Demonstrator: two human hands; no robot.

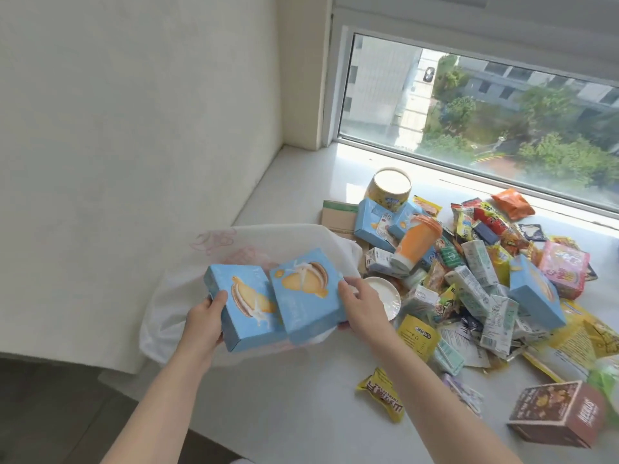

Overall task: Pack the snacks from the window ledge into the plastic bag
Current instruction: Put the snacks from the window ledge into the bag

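A white plastic bag point(261, 242) lies open at the left end of the window ledge point(301, 169). Over its mouth I hold two light blue biscuit boxes side by side. My left hand point(204, 321) grips the left blue box point(244, 306) at its near left edge. My right hand point(361, 304) holds the right blue box point(306, 293) at its right edge, fingers curled on it. To the right, a heap of snacks point(469, 279) covers the ledge: more blue boxes, an orange cup point(415, 242), small cartons and packets.
A yellow tin point(388, 189) stands behind the heap by the window point(485, 112). A white saucer point(385, 296) sits just right of my right hand. A brown box point(556, 416) and a yellow packet point(382, 393) lie near the ledge's front. The wall is at left.
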